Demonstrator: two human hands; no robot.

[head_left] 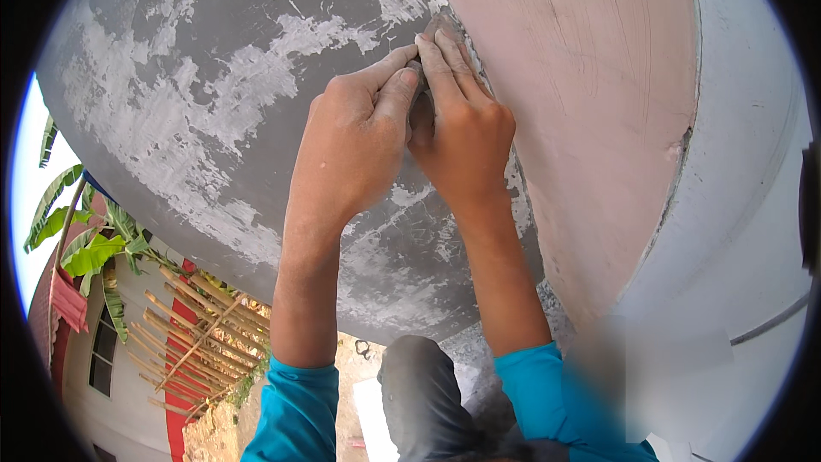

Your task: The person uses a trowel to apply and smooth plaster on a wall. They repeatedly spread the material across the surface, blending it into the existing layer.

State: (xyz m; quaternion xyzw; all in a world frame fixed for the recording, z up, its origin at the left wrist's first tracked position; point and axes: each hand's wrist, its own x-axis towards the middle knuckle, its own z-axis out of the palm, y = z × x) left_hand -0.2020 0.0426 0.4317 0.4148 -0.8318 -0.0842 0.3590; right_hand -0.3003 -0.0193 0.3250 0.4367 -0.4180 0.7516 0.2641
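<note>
My left hand [353, 133] and my right hand [462, 124] meet high on a dark grey surface [248, 26] patched with whitish filler. Both are dusty and closed around a small grey flat piece [442, 24], whose tip shows past the right fingertips. Its kind is hard to make out, since the fingers cover most of it. The left thumb and forefinger pinch its lower, darker end, while the right fingers lie along it. The piece rests against the grey surface beside its rough border with a pinkish surface [590, 94].
A pale bluish-white wall [744, 145] curves along the right. Below my arms is one trousered leg [423, 393] of mine. Lower left, a bamboo fence [205, 334], banana leaves [94, 252] and a building with a window [103, 351] stand farther off.
</note>
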